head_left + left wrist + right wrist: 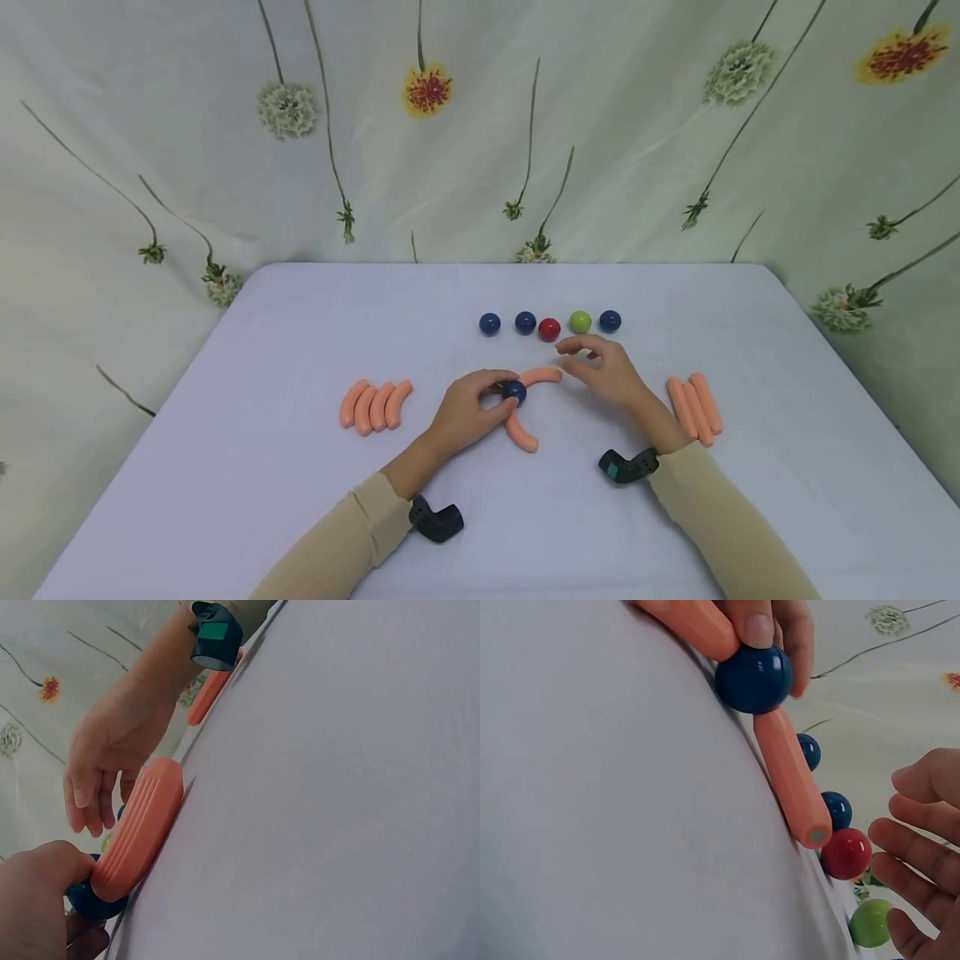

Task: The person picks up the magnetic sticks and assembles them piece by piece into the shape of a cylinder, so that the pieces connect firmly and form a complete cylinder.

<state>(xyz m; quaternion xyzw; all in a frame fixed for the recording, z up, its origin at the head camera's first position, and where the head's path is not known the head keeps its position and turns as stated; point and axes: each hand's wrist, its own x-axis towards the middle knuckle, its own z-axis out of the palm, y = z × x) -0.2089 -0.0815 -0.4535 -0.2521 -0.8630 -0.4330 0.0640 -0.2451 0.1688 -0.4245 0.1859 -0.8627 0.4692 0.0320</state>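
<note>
My left hand (468, 410) pinches a dark blue ball (514, 392) between thumb and fingers, low over the table. Two curved orange sticks meet this ball: one stick (540, 376) runs off to the right, the other stick (521, 434) towards the front. In the right wrist view, the free end of one orange stick (791, 776) shows a small grey-green disc. My right hand (603, 372) hovers beside the right stick's end, fingers loosely bent and holding nothing. Just beyond it lie a red ball (549, 330) and a green ball (580, 322).
Three more blue balls, among them one at the right end (610, 321), share the back row. Several curved orange sticks (377, 407) lie side by side at left. At right, close by my right forearm, are three straight orange sticks (696, 408). A flowered cloth (450, 167) hangs behind the table.
</note>
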